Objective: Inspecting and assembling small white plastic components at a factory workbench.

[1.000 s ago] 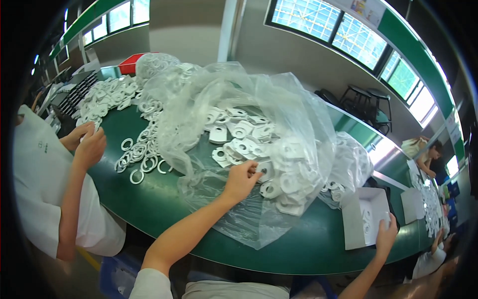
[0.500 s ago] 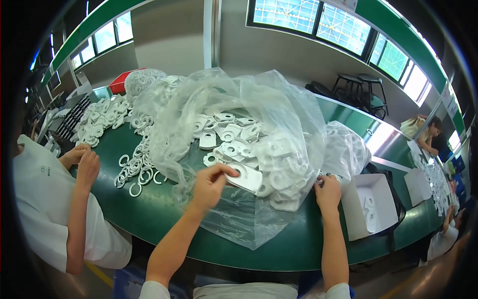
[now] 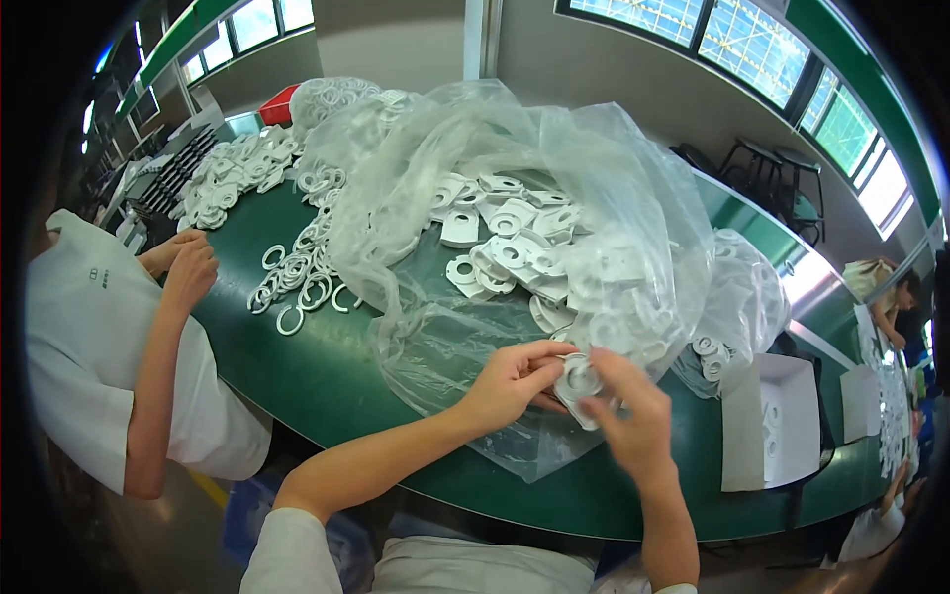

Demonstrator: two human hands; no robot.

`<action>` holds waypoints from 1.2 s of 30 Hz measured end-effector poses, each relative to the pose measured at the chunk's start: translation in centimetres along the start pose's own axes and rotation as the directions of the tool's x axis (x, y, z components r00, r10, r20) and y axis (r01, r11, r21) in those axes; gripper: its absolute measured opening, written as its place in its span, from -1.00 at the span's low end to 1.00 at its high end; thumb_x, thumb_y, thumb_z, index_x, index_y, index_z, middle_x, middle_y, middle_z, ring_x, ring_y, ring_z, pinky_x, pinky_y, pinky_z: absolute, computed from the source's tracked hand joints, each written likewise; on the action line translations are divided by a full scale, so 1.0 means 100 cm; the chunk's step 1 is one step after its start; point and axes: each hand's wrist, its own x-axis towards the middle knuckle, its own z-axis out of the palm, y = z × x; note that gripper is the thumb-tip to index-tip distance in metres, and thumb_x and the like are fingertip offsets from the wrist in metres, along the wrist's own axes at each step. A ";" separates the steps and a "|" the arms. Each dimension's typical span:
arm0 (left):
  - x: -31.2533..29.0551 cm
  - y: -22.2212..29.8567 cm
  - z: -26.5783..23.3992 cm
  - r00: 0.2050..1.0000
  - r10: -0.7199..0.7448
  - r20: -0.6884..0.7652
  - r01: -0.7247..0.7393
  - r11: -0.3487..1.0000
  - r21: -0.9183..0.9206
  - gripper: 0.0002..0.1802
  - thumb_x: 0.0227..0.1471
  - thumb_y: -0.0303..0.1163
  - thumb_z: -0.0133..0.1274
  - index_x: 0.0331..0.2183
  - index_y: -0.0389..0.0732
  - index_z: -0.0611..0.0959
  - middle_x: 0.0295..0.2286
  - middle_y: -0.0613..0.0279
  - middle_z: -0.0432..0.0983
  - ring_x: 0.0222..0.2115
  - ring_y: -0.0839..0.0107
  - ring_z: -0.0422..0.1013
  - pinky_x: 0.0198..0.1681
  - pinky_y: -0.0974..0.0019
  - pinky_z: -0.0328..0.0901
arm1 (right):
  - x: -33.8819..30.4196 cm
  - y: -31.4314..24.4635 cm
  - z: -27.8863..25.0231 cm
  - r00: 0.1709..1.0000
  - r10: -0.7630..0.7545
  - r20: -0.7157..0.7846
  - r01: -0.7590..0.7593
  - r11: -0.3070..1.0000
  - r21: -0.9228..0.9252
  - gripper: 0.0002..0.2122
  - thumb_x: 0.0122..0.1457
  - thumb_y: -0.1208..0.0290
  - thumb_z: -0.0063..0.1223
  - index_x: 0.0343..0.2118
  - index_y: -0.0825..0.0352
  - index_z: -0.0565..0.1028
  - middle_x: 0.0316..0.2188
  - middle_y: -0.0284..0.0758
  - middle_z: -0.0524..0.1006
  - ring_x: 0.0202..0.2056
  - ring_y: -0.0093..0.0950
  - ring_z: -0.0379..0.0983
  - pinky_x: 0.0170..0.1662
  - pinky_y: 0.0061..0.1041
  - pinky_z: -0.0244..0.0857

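My left hand [image 3: 507, 384] grips a flat white plastic plate [image 3: 582, 420] by its edge, near the front of the table. A round white ring-shaped piece [image 3: 579, 376] lies against the plate's face. My right hand [image 3: 635, 411], slightly blurred, has its thumb and fingers closed about that ring from the right. Just beyond my hands, a large clear plastic bag [image 3: 435, 342] spreads open on the table. Inside it is a heap of similar white plates with round holes [image 3: 515, 252]. Whether the ring is seated in the plate cannot be made out.
On the green table [image 3: 361, 391], loose white rings [image 3: 297, 277] lie left of the bag. A smaller clear bag [image 3: 747, 287] and a white box [image 3: 744, 436] stand to the right. A co-worker's hands [image 3: 190, 272] are at the left, beside piled white parts [image 3: 233, 178].
My left hand has brought the plate from over the heap toward me and right. My right hand has left the small bag at the right and come to the plate. The view has shifted.
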 end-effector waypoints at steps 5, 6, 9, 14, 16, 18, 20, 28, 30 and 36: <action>0.001 -0.009 0.004 0.997 0.074 -0.004 -0.073 0.989 0.128 -0.60 0.11 -0.60 -0.09 0.02 -0.37 0.40 -0.19 0.09 0.49 -0.27 0.47 0.48 -0.24 0.40 0.46 | -0.006 0.008 0.014 0.999 -0.036 0.031 0.035 0.999 0.040 -0.52 -0.18 0.62 0.26 -0.08 0.36 0.49 -0.02 -0.14 0.47 0.01 -0.28 0.42 0.00 -0.49 0.29; 0.001 -0.009 0.006 0.997 0.074 -0.006 -0.073 0.989 0.128 -0.60 0.11 -0.60 -0.09 0.02 -0.37 0.40 -0.19 0.09 0.49 -0.27 0.47 0.48 -0.24 0.40 0.46 | -0.006 0.009 0.013 0.998 -0.053 0.038 0.052 0.997 0.049 -0.52 -0.17 0.64 0.24 -0.07 0.36 0.48 0.00 -0.13 0.45 0.03 -0.27 0.40 0.01 -0.48 0.28; 0.002 -0.011 0.010 0.998 0.066 0.022 -0.068 0.995 0.075 -0.60 0.09 -0.63 -0.07 0.01 -0.39 0.41 -0.19 0.11 0.49 -0.26 0.49 0.47 -0.26 0.42 0.45 | -0.005 0.012 0.012 0.998 0.058 0.009 -0.059 0.985 0.161 -0.51 -0.14 0.66 0.20 -0.03 0.35 0.46 -0.06 -0.17 0.50 0.00 -0.35 0.42 0.01 -0.48 0.28; -0.015 0.015 0.006 0.995 0.004 0.096 -0.036 0.940 0.340 -0.65 0.11 -0.62 -0.09 -0.03 -0.32 0.47 -0.22 0.12 0.52 -0.26 0.50 0.48 -0.26 0.43 0.43 | -0.003 0.011 0.010 0.821 0.344 0.455 -0.564 0.609 0.557 -0.66 0.06 0.60 0.06 -0.06 0.45 0.41 -0.23 -0.28 0.53 -0.24 -0.53 0.49 -0.17 -0.53 0.37; -0.014 0.021 0.008 0.994 0.060 0.096 -0.093 0.918 0.386 -0.66 0.08 -0.60 -0.04 -0.05 -0.25 0.51 -0.28 0.11 0.54 -0.31 0.44 0.51 -0.30 0.42 0.42 | -0.008 0.007 0.007 0.848 0.314 0.426 -0.524 0.612 0.592 -0.68 0.08 0.61 0.01 -0.06 0.47 0.39 -0.31 -0.26 0.54 -0.36 -0.48 0.53 -0.28 -0.53 0.43; -0.016 0.015 0.001 0.831 0.487 0.268 -0.520 0.513 0.682 -0.64 0.01 -0.59 0.04 -0.08 -0.22 0.54 -0.32 0.11 0.54 -0.37 0.34 0.51 -0.38 0.37 0.41 | -0.001 -0.016 0.012 0.811 0.420 0.408 -0.582 0.499 0.643 -0.71 0.02 0.58 0.00 -0.15 0.50 0.41 -0.35 -0.21 0.53 -0.45 -0.40 0.54 -0.39 -0.49 0.46; -0.037 0.018 -0.002 0.801 0.548 0.242 -0.528 0.455 0.717 -0.65 -0.07 -0.56 0.12 -0.15 -0.21 0.59 -0.35 0.08 0.52 -0.41 0.22 0.48 -0.43 0.31 0.39 | -0.004 -0.022 0.014 0.792 0.403 0.458 -0.609 0.470 0.639 -0.72 0.01 0.60 -0.01 -0.16 0.50 0.40 -0.36 -0.17 0.53 -0.48 -0.37 0.54 -0.44 -0.48 0.47; -0.112 0.043 -0.148 0.554 0.720 -0.417 0.428 0.183 0.885 -0.85 -0.14 -0.52 0.14 -0.39 -0.23 0.64 -0.39 0.14 0.48 -0.47 0.22 0.44 -0.41 0.25 0.33 | -0.007 -0.009 0.050 0.727 0.316 0.609 -0.684 0.269 0.678 -0.72 0.08 0.59 -0.03 -0.12 0.52 0.31 -0.29 -0.02 0.51 -0.46 -0.25 0.55 -0.43 -0.41 0.49; -0.117 0.044 -0.173 0.590 0.710 -0.384 0.445 0.111 0.889 -0.86 -0.15 -0.50 0.15 -0.40 -0.22 0.64 -0.41 0.15 0.46 -0.44 0.21 0.43 -0.37 0.23 0.32 | -0.011 -0.011 0.054 0.717 0.312 0.623 -0.695 0.245 0.677 -0.72 0.09 0.58 -0.04 -0.12 0.51 0.31 -0.27 -0.01 0.50 -0.44 -0.24 0.55 -0.41 -0.39 0.50; -0.108 0.045 -0.157 0.749 0.575 -0.331 0.353 0.076 0.932 -0.90 -0.15 -0.46 0.18 -0.45 -0.21 0.63 -0.40 0.16 0.42 -0.30 0.18 0.39 -0.27 0.20 0.31 | -0.017 -0.003 0.048 0.717 0.320 0.619 -0.693 0.242 0.679 -0.72 0.12 0.59 -0.06 -0.09 0.49 0.29 -0.22 0.01 0.49 -0.39 -0.22 0.55 -0.35 -0.36 0.51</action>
